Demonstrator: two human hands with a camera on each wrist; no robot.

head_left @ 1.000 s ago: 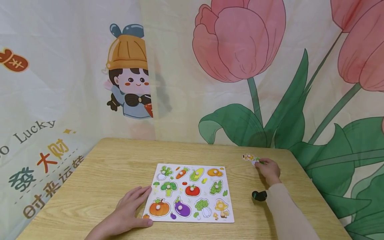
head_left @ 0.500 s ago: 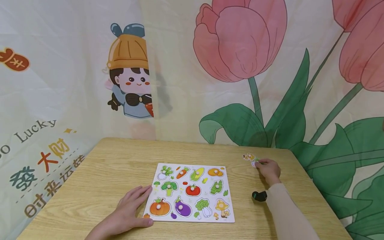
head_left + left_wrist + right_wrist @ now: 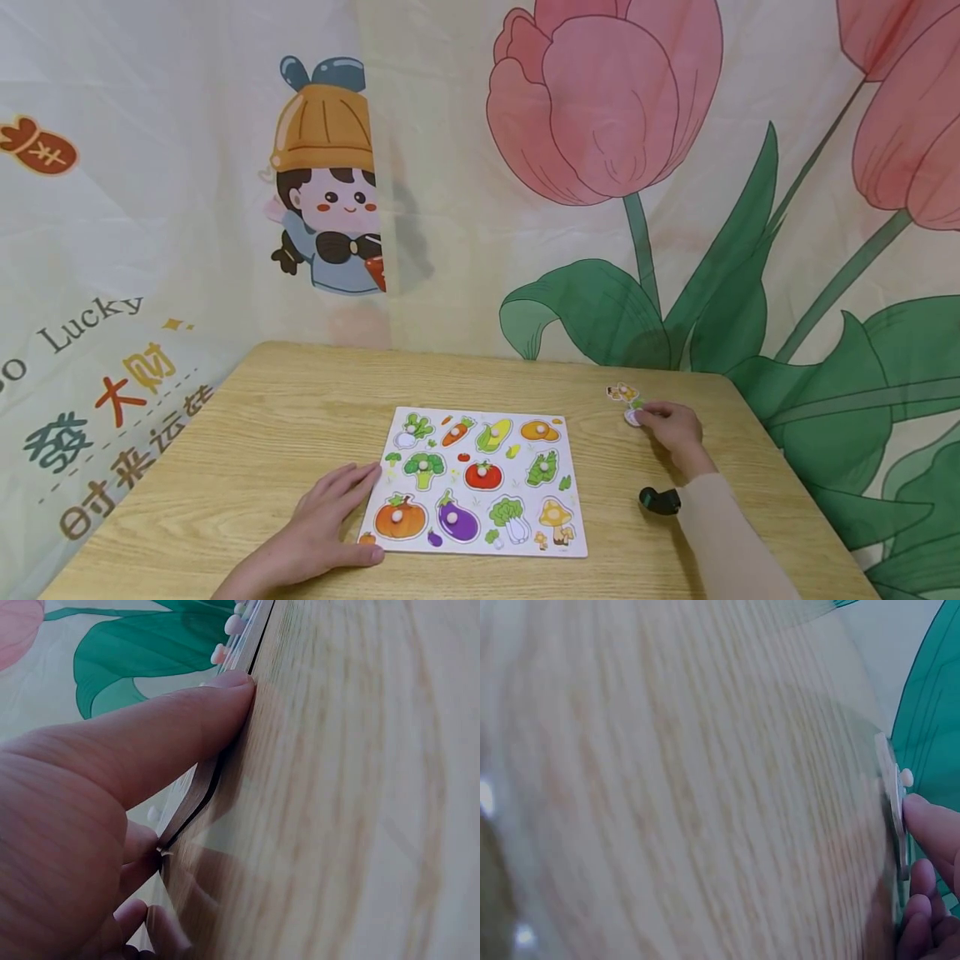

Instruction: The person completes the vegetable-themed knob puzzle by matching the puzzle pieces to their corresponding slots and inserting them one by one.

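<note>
A white vegetable peg puzzle board lies flat on the wooden table. My left hand rests at its near left corner, fingers fairly straight along the left edge. In the left wrist view the thumb touches the board's edge. At the back right, my right hand pinches a green-and-white vegetable puzzle piece. The right wrist view shows that piece tilted on edge, its white knob outward. Just behind it lies a yellow mushroom puzzle piece.
Knobbed pieces such as the pumpkin, eggplant and tomato sit in the board. The leafy-green picture and mushroom picture show no knobs. A printed curtain hangs behind the table.
My right hand and the green-and-white piece have shifted slightly nearer, apart from the mushroom piece. The right wrist has swung a little to the right. My left hand stays at the board.
</note>
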